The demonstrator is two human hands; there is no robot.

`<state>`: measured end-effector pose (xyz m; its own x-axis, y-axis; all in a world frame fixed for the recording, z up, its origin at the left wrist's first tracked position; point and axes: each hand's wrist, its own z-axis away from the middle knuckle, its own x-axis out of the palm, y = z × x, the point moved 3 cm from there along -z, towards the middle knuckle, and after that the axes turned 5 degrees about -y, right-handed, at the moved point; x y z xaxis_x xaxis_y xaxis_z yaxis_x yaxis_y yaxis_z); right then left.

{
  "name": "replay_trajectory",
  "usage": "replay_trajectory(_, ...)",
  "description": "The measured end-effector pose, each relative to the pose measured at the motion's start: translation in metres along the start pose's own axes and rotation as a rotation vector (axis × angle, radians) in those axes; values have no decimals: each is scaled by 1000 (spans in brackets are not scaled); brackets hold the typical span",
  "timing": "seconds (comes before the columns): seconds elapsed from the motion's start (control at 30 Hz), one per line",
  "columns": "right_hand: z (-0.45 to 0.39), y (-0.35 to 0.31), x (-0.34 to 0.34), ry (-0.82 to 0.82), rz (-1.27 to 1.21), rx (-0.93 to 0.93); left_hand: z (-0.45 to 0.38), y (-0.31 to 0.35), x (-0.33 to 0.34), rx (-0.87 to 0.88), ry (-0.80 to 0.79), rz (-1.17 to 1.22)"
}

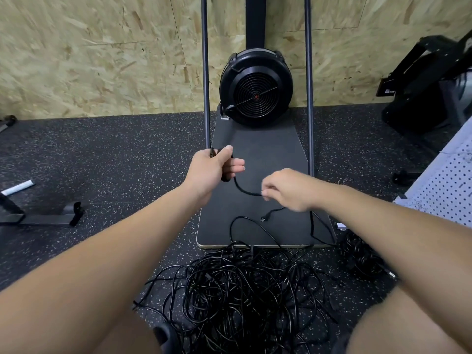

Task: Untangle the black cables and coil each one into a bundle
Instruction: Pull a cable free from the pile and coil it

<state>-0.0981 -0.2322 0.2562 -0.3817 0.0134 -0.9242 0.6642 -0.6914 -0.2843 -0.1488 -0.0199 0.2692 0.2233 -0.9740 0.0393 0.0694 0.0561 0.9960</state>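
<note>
Cable [244, 188] smooth, black, sagging between left hand [213, 167] gripping and right hand [287, 191] pinching. Glossy tangled heap [245, 290] on speckled rubber floor [115, 154].

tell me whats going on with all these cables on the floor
A person is sorting out black cables. The left hand grips one cable near its end, and the right hand pinches the same cable a little further along, so a short stretch hangs between them. The big tangled pile lies on the speckled floor below, in front of a black fan. A smaller heap sits to the right.
</note>
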Motion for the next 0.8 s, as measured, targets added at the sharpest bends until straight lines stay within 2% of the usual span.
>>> replay_trajectory(0.13,10,-32,-21,116,-123,-205,4,2,5,3,-96,-54)
replay_trajectory(0.2,14,-38,-27,208,-207,-259,10,3,9,12,-147,-155)
replay_trajectory(0.3,18,-34,-32,321,-364,-265,18,1,20,26,-277,-275)
replay_trajectory(0.47,16,-17,-38,501,-510,-212,17,-2,30,-43,-364,-145)
replay_trajectory(0.67,12,0,-34,492,-687,-140,15,-3,34,-79,-505,-50)
replay_trajectory(0.8,9,15,-30,344,-964,-87,11,-5,25,-28,-517,-101)
